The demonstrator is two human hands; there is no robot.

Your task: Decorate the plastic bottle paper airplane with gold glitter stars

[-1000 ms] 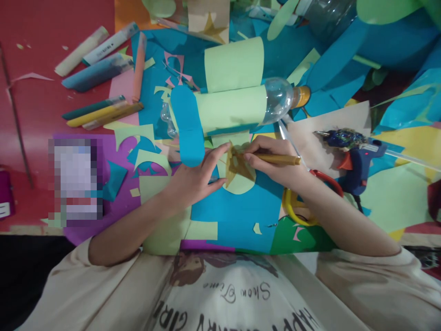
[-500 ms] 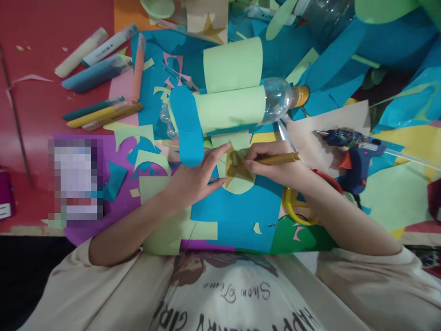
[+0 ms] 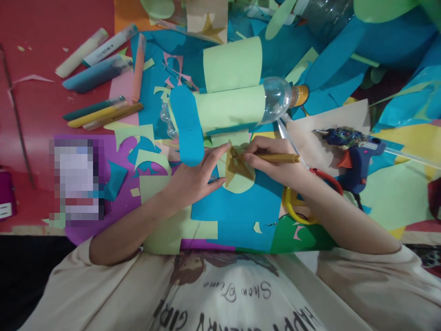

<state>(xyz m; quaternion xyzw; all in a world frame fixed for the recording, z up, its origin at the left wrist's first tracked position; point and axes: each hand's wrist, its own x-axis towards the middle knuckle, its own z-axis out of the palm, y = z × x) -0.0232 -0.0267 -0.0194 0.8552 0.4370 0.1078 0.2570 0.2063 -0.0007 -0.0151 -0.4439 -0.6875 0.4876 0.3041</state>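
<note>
A yellow-brown marker (image 3: 279, 158) is pinched in my right hand (image 3: 272, 156), its tip on a brown star (image 3: 239, 168). The star is coloured on a rounded pale green paper piece (image 3: 241, 186). My left hand (image 3: 195, 172) lies with thumb and index finger spread at the left edge of that piece, touching it. Just beyond both hands a plastic bottle (image 3: 280, 99) lies on its side, wrapped in pale green paper (image 3: 230, 108). A blue paper strip with rounded ends (image 3: 188, 126) crosses the bottle's base end, close to my left hand.
Scissors with red and yellow handles (image 3: 291, 209) lie under my right forearm. A blue glue gun (image 3: 358, 161) rests to the right. Several markers (image 3: 96, 73) and a blurred-out phone-like object (image 3: 77, 179) are at left. Paper scraps (image 3: 151, 158) litter the table.
The pale patch in the middle of the star is now covered in brown. My right hand and the marker have shifted very slightly; my left hand stays put.
</note>
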